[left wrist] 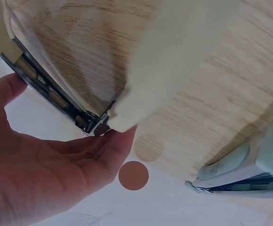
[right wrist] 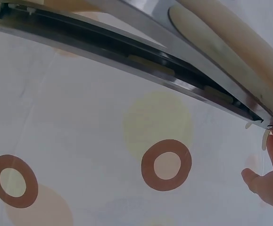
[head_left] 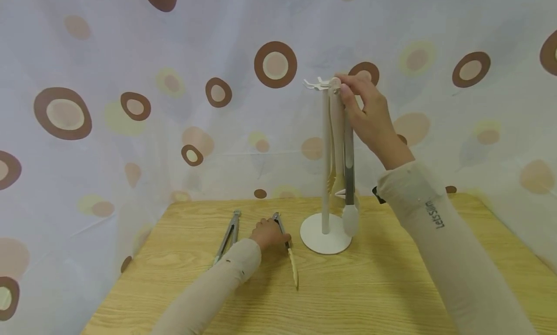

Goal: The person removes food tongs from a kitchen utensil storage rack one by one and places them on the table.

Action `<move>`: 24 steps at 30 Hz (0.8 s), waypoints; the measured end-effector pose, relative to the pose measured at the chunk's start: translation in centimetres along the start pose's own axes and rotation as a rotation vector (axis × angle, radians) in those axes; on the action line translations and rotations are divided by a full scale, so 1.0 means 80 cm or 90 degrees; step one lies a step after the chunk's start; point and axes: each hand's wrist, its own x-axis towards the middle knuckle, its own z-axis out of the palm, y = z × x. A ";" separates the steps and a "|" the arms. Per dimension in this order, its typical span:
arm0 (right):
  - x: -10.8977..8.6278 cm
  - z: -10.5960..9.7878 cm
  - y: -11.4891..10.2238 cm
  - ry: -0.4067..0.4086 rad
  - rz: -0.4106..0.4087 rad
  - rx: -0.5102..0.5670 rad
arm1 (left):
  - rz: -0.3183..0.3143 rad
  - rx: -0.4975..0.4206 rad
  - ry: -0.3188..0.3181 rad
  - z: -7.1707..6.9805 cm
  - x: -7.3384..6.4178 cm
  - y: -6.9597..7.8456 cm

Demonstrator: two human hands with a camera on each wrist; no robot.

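Left hand gripped cream-tipped tongs

It curled round their dark-channelled metal handle, over the table between mint-tipped tongs and stand, where the right hand pinched the top of hanging white-tipped tongs.

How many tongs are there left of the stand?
2: the grey tongs on the table, left of the left hand, and the beige-tipped tongs in that hand. The left sleeve could hide more.
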 end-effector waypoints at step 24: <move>-0.024 0.004 0.003 0.092 -0.121 0.023 | -0.006 -0.011 0.005 0.001 -0.002 0.000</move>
